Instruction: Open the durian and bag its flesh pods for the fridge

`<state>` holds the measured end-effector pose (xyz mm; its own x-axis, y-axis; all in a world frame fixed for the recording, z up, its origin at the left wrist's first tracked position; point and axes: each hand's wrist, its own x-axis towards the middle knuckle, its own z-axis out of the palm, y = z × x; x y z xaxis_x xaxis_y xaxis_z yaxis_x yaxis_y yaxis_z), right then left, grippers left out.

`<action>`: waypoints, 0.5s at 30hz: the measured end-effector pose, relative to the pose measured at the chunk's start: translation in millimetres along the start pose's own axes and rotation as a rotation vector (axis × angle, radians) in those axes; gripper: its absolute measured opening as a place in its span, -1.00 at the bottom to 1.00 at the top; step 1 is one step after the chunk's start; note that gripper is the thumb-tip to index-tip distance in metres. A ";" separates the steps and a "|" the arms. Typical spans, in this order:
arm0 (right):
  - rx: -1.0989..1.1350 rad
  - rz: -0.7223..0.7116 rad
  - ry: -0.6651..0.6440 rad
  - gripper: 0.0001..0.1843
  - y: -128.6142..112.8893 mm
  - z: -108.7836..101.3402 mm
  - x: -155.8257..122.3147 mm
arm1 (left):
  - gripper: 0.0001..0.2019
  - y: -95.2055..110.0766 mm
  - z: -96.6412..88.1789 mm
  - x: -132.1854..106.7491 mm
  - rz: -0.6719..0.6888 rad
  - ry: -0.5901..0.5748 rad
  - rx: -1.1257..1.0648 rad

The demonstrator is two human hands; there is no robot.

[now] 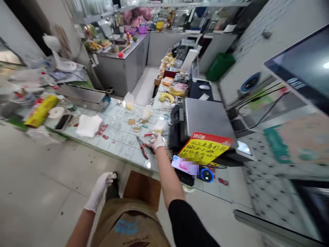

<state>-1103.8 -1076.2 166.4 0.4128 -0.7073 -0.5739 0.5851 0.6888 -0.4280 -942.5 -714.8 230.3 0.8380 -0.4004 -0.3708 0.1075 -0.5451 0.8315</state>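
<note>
My right hand (157, 141), in a white glove, reaches over the counter. Its fingers are closed at the near edge of a clear plastic bag (159, 125) with something pale yellow in it. Just left of these fingertips lies a thin red stick-like thing (148, 134). Pliers (142, 149) with red and black handles rest beside the hand. Two similar clear bags, one farther left (129, 103) and one between (147, 112), stand on the counter. My left hand (99, 191), also gloved, hangs low before the counter, fingers curled, with nothing visible in them.
A scale (208, 116) with a yellow handwritten sign (204, 148) stands right of my right hand. A phone (185, 165) lies in front of it. Bananas (167, 98) lie behind. Leftward are white paper (88, 125), a dark phone (63, 122) and a metal box (82, 97).
</note>
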 end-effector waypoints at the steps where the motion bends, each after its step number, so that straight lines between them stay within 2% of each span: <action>1: 0.003 0.024 0.040 -0.65 1.8 -3.0 6.5 | -0.55 29.5 18.9 16.0 0.027 -0.080 0.063; 2: 0.008 0.041 0.087 -0.65 3.5 -6.3 12.7 | -0.55 59.6 39.9 32.8 0.102 -0.218 0.111; 4: 0.034 0.059 0.186 -0.64 6.0 -12.1 22.7 | -0.57 117.3 88.8 69.2 0.174 -0.365 0.206; 6: 0.061 0.080 0.284 -0.62 6.8 -15.5 27.5 | -0.61 165.1 143.8 106.9 0.194 -0.420 0.330; 8: 0.067 0.101 0.368 -0.63 5.7 -16.2 27.9 | -0.65 200.0 197.7 142.3 0.190 -0.455 0.401; 11: 0.035 0.114 0.442 -0.69 3.2 -15.7 25.3 | -0.65 232.1 262.9 186.6 0.175 -0.471 0.440; 13: 0.010 0.100 0.478 -0.72 4.6 -15.1 22.1 | -0.61 242.8 292.2 208.0 0.136 -0.483 0.441; 15: -0.005 0.073 0.507 -0.73 11.8 -13.0 14.9 | -0.58 247.3 310.7 222.3 0.092 -0.498 0.442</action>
<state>-1099.9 -1076.5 143.7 0.0611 -0.4916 -0.8687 0.5637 0.7352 -0.3764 -895.9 -1167.5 225.0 0.4749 -0.6939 -0.5412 -0.2703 -0.7003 0.6607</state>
